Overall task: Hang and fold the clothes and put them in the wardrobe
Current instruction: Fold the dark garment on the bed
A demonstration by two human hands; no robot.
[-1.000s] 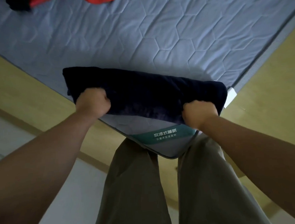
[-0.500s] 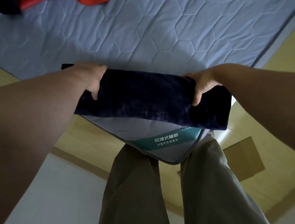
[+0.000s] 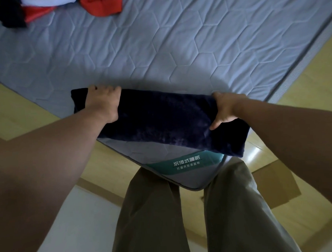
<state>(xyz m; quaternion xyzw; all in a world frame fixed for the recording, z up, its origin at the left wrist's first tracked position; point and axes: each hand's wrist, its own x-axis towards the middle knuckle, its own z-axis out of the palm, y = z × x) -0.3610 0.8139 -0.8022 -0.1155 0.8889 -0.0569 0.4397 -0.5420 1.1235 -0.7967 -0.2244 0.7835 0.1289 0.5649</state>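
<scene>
Seemingly folded, the dark garment is gripped at its ends by left hand and right hand.

One folded navy garment, mid-frame. Two hands at its ends: left hand, right hand. Two bare forearms, one from each lower side. One mattress; one teal label at its near corner, with two lines of print. Upper left of the frame: two red cloths, possibly one garment; one black cloth; one pale cloth. Two trouser legs, bottom centre. One cardboard sheet, lower right.
</scene>
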